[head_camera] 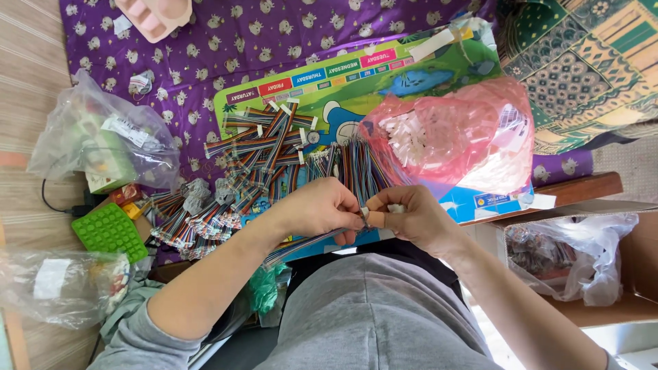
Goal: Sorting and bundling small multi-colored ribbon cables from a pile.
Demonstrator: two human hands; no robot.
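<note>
Cluttered board [411, 75] — ribbon cable [308, 243] between both hands [363, 216]

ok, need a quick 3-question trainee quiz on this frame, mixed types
1. True or false: both hands meet at the end of one multicoloured ribbon cable.
2. What lies directly beyond the right hand? A) a green block B) a pink plastic bag of small white parts C) a cardboard box
3. Fill in: the pile of finished ribbon cables lies on a colourful ____ mat.

Key
1. True: the left hand and right hand pinch the ribbon cable together at its end.
2. B: the pink plastic bag sits just past it.
3. Printed: the pile of ribbon cables rests on the printed mat, over the purple cloth.
</note>
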